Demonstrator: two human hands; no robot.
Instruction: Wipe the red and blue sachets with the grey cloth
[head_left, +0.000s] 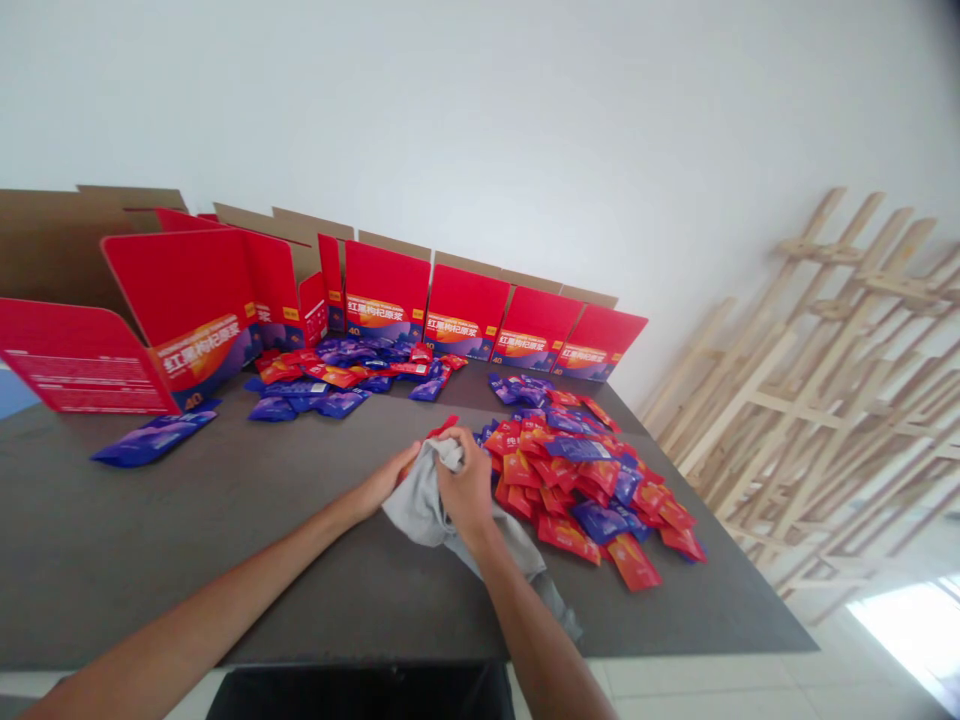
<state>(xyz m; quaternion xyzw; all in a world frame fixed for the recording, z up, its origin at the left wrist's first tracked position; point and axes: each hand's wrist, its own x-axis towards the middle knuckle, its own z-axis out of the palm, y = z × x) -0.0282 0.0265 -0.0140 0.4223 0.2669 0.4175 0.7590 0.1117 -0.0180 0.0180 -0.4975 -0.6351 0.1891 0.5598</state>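
A red sachet [444,427] is held low over the middle of the table, mostly hidden by a cloth and fingers. My left hand [391,474] is closed on the sachet's left side. Bunched in my right hand [466,488] is a light grey cloth [420,503], pressed against the sachet; its loose end trails over the table toward the front right. Just right of my right hand lies a large heap of red and purple sachets [559,470].
Open red cartons [386,285] stand in a row along the back of the grey table [315,590]. A second sachet pile [345,375] lies before them. One purple sachet [154,437] rests at left. Wooden easel-like frames [817,400] lean against the wall at right.
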